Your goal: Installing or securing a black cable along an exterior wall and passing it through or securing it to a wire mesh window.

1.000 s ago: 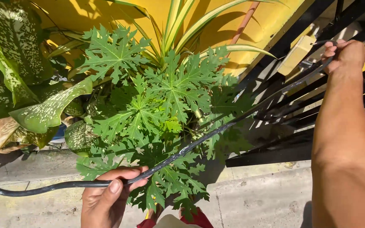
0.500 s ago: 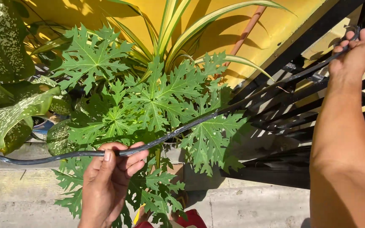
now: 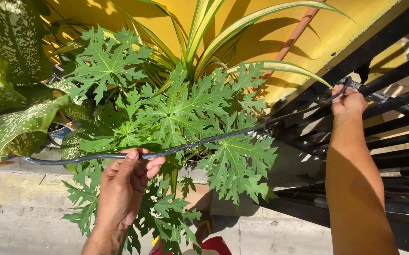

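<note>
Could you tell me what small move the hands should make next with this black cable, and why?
Probably lift the left hand slightly: the black cable it pinches sags across the lobed leaves, while the right hand holds its far end at the black gate bars.

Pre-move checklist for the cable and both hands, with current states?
1. Left hand grips the cable: ok, fingers wrapped around it.
2. Right hand holds the cable's far end at the black gate: ok.
3. Cable free of kinks between the hands: ok, one smooth line.
4. Cable clear of the papaya plant: not ok, it lies across the leaves.
5. Far end fastened to the gate: cannot tell, the hand hides it.
6. Cable's run beyond the left hand: cannot tell, it leaves the frame.
</note>
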